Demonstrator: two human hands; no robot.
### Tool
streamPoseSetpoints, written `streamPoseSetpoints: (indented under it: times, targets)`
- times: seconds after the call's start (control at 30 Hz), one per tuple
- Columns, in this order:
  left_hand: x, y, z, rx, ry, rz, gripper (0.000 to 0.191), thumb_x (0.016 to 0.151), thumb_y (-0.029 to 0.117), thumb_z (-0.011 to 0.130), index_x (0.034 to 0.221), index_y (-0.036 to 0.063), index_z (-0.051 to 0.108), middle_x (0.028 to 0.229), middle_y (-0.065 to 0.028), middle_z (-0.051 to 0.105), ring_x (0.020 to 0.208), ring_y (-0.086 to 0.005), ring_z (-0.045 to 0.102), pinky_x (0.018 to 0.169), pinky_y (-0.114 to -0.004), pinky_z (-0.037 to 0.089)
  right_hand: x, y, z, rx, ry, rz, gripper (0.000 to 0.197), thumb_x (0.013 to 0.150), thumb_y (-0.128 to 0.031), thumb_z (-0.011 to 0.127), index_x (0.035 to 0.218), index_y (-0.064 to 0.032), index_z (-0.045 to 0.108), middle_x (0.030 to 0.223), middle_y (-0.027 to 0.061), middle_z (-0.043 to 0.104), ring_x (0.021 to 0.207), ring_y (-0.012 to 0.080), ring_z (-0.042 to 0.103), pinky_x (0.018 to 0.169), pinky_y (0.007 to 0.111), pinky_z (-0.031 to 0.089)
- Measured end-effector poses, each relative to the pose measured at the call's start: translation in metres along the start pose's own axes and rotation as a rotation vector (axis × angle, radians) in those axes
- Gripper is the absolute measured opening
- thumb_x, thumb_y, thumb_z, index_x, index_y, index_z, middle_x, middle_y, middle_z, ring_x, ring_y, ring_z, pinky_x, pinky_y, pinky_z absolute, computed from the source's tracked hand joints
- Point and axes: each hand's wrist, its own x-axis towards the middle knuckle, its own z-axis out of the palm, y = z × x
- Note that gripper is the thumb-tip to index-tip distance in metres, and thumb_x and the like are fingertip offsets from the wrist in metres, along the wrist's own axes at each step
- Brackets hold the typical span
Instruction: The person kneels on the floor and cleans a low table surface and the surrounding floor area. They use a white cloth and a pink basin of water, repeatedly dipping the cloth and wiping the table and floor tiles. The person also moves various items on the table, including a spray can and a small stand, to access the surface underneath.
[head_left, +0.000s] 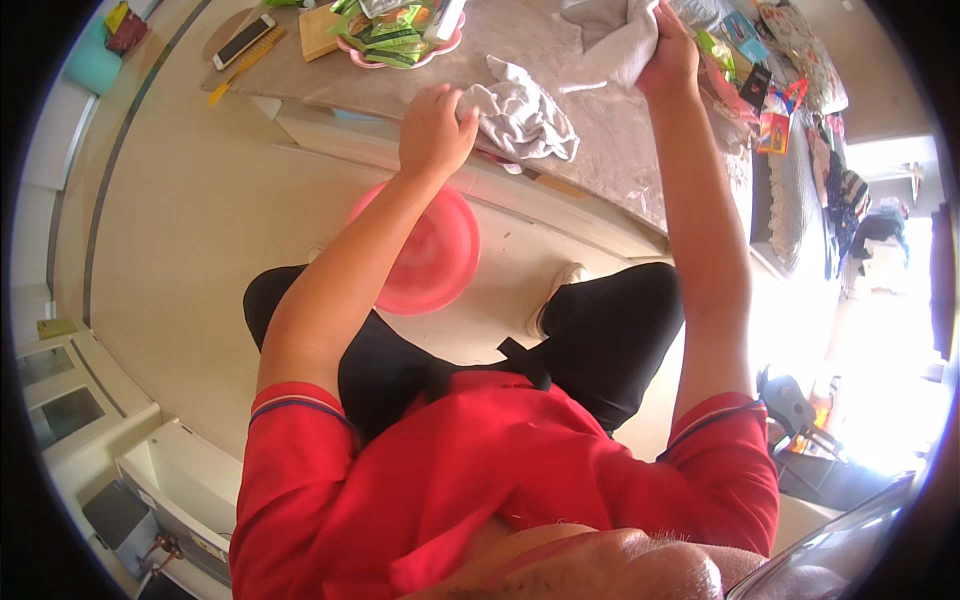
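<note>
My right hand (671, 60) grips a light grey cloth (619, 52) at its right side, over the top of a low table (607, 135). A second pale cloth (529, 116) lies crumpled at the table's near edge. My left hand (437, 131) is at the left end of this crumpled cloth, whose corner shows between the thumb and the curled fingers. Whether those fingers pinch it is hidden. On the floor below my left forearm stands a pink plastic basin (439, 251), partly covered by the arm.
A pink scalloped dish (450, 49) with green packets stands on the table's far left. Nearby are a wooden block (319, 34), a smartphone (245, 41) and a yellow comb-like item (247, 64). Bags and boxes, among them a red-and-yellow box (775, 133), crowd the right. A drawer unit (465, 169) fronts the table.
</note>
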Motion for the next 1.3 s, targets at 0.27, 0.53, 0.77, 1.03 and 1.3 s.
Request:
streamPoseSetpoints:
  times: [0.27, 0.53, 0.77, 1.03, 1.3]
  targets:
    - [0.037, 0.052, -0.05, -1.429, -0.351, -0.672, 0.046, 0.088, 0.039, 0.062, 0.109, -0.0015, 0.06, 0.105, -0.0102, 0.064, 0.097, -0.0199, 0.06, 0.083, -0.032, 0.046, -0.089, 0.046, 0.058, -0.029, 0.312, 0.298, 0.039, 0.095, -0.021, 0.037, 0.127, -0.002, 0.049, 0.121, 0.0144, 0.057, 0.112, 0.0273, 0.054, 0.099, 0.039, 0.041]
    - [0.02, 0.064, -0.047, -0.861, -0.168, -0.442, 0.028, 0.08, 0.023, 0.068, 0.09, -0.0032, 0.067, 0.077, -0.0093, 0.068, 0.068, -0.0141, 0.062, 0.064, -0.031, 0.049, -0.142, 0.101, 0.025, -0.481, 0.15, 0.411, 0.058, 0.089, -0.027, 0.062, 0.135, -0.0008, 0.041, 0.108, 0.013, 0.06, 0.093, 0.0201, 0.06, 0.076, 0.033, 0.049]
    - [0.017, 0.074, -0.059, -0.523, -0.029, -0.077, 0.014, 0.081, 0.008, 0.067, 0.092, -0.0005, 0.068, 0.079, -0.0058, 0.069, 0.071, -0.0097, 0.059, 0.066, -0.027, 0.048, -0.128, 0.098, 0.02, -0.412, 0.068, 0.378, 0.047, 0.082, -0.015, 0.069, 0.121, 0.0043, 0.053, 0.096, 0.0098, 0.063, 0.083, 0.0127, 0.058, 0.07, 0.029, 0.048]
    - [0.001, 0.075, -0.083, -1.174, -0.371, -0.507, 0.042, 0.089, 0.032, 0.062, 0.111, -0.0032, 0.057, 0.096, -0.0057, 0.063, 0.088, -0.0106, 0.055, 0.079, -0.027, 0.044, -0.139, 0.077, 0.041, -0.213, 0.142, 0.34, 0.041, 0.083, -0.01, 0.065, 0.119, 0.0062, 0.054, 0.101, 0.0105, 0.063, 0.091, 0.0149, 0.06, 0.081, 0.029, 0.049]
    - [-0.029, 0.043, -0.12, -0.757, -0.463, -0.457, 0.029, 0.089, 0.02, 0.062, 0.109, -0.0005, 0.059, 0.09, -0.0033, 0.064, 0.078, -0.0106, 0.059, 0.071, -0.027, 0.047, -0.132, 0.088, 0.04, -1.089, 0.002, -0.303, 0.021, 0.082, -0.013, 0.063, 0.101, -0.0064, 0.07, 0.105, 0.0112, 0.067, 0.086, 0.0251, 0.066, 0.074, 0.032, 0.053]
